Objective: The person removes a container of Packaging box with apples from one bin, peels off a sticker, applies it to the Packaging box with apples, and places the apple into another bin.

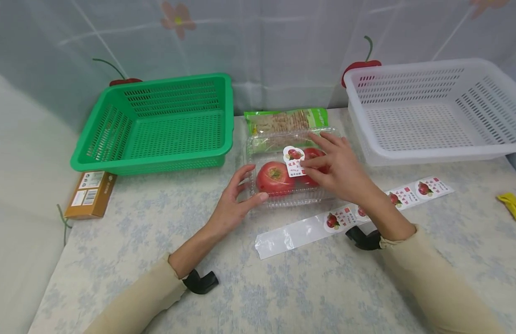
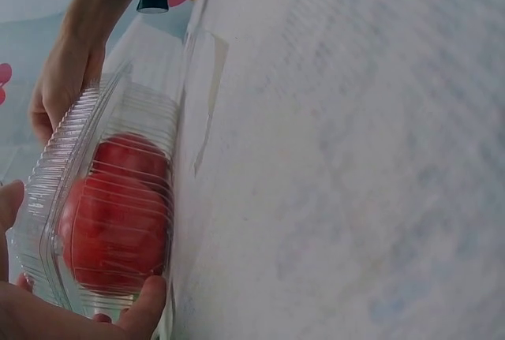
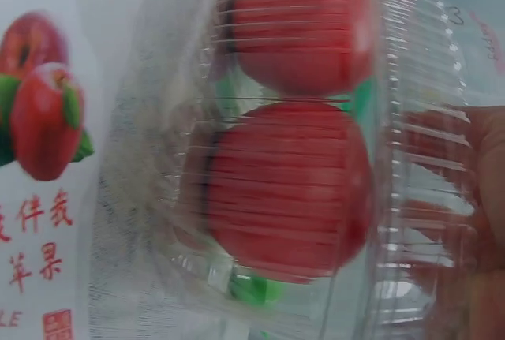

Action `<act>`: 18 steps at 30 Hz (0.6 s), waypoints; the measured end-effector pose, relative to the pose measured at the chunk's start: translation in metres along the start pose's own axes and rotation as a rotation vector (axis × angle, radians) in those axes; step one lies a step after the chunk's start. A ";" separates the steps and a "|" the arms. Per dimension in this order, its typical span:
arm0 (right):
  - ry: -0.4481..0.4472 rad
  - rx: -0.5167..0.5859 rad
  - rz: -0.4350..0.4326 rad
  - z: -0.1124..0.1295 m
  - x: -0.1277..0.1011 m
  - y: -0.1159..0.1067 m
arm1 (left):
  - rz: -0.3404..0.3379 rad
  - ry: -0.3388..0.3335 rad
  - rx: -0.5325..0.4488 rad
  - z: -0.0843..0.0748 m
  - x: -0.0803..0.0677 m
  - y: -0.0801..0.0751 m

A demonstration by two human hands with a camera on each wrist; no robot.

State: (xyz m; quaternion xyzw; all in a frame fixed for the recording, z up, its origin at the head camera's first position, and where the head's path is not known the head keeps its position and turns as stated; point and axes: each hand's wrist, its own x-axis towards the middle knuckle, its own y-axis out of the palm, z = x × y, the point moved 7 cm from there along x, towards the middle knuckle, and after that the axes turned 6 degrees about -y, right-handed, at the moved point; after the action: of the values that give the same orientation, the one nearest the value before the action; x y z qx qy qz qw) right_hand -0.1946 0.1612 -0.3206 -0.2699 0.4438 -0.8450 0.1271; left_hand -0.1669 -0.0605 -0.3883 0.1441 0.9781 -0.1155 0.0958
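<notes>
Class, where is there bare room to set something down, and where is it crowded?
Bare tablecloth shows between the sleeves, below the label strip, and between the brown box and left hand, below the green basket. Crowded: around the clear clamshell, with the right hand, label strip and packet close.

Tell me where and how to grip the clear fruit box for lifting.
Take the clear box low on its two short ends, coming in from left and right. It lies flat, wider than deep, and its ribbed walls should give more purchase than the lid, where the right hand touches the label.
</notes>
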 end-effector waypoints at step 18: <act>0.082 0.059 0.078 -0.003 0.001 0.002 | -0.005 -0.002 -0.011 0.001 0.000 0.000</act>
State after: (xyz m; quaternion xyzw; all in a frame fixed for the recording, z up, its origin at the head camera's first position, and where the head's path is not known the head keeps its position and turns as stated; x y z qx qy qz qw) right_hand -0.1973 0.1613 -0.3236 -0.2138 0.4335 -0.8626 0.1495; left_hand -0.1670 -0.0608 -0.3899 0.1408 0.9790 -0.1106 0.0974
